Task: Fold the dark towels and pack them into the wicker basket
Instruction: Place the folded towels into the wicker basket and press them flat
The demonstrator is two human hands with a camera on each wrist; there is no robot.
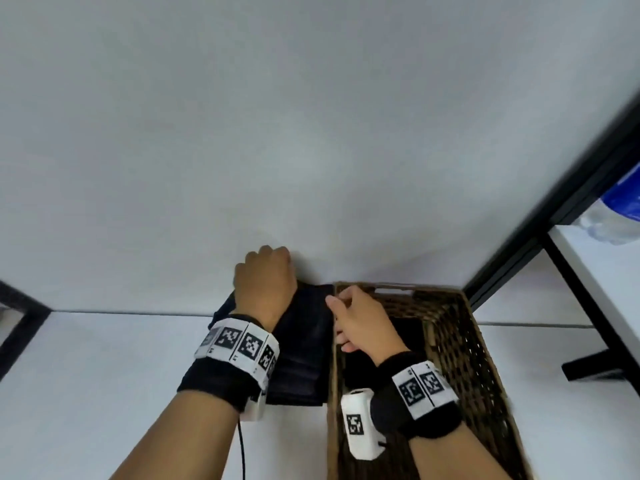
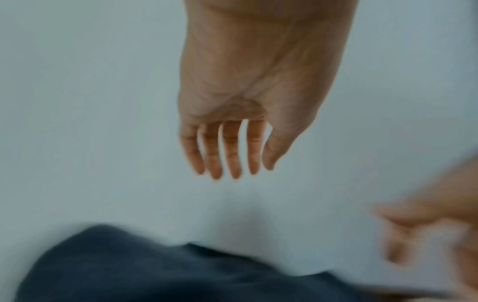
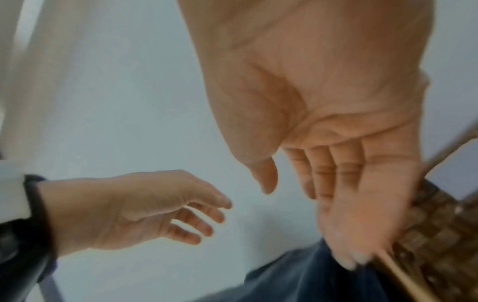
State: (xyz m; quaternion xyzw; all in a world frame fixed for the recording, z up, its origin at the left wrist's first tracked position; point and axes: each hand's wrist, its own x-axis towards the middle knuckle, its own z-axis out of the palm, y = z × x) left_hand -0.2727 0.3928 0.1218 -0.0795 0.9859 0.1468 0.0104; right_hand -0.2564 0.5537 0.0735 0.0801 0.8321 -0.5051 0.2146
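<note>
So both hands are hovering loose, gripping nothing — folded towel [image 1: 304, 344] is lying lengthwise right under the left hand [image 1: 265, 284]. Right hand [image 1: 360, 323] is sitting nearer the wicker basket [image 1: 460, 341], just beside it.

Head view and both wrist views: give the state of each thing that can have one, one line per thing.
Folded dark towel: on the table beside the basket, outside it.
Wicker basket: upright on the table, dark cloth inside.
Left hand: above the towel, fingers straight, holding nothing.
Right hand: open, at the basket's left rim; contact unclear.
</note>
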